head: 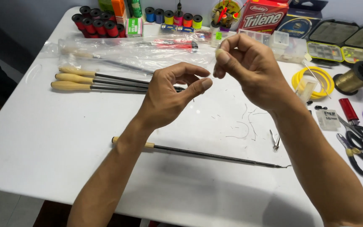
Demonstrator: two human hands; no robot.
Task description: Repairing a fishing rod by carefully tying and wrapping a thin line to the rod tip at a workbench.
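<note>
- Pinching something very fine, the left hand point(169, 94) presses thumb against forefinger above the middle of the bench point(43, 138); what sits in the pinch is too thin to make out, probably a length of line.
- Raised at about one o'clock from the left, the right hand point(248, 69) closes its fingers point(221, 56) on the other end, the two hands nearly touching so the strand stays taut between them.
- Below the forearms, at six o'clock from the hands, lies a thin dark rod point(215, 155) with a pale handle, placed crosswise within easy reach.
- Three more rods point(106, 82) with wooden handles lie side by side at nine o'clock, kept apart from the working spot.
- Cut scraps of line point(242, 126) litter the bench at five o'clock.
- Scissors point(356, 126) and pliers point(356, 153) rest at three o'clock, beside the right forearm.
- Thread spools point(95, 23) stand in a row at eleven o'clock, a yellow coil point(314, 80) at two o'clock.
</note>
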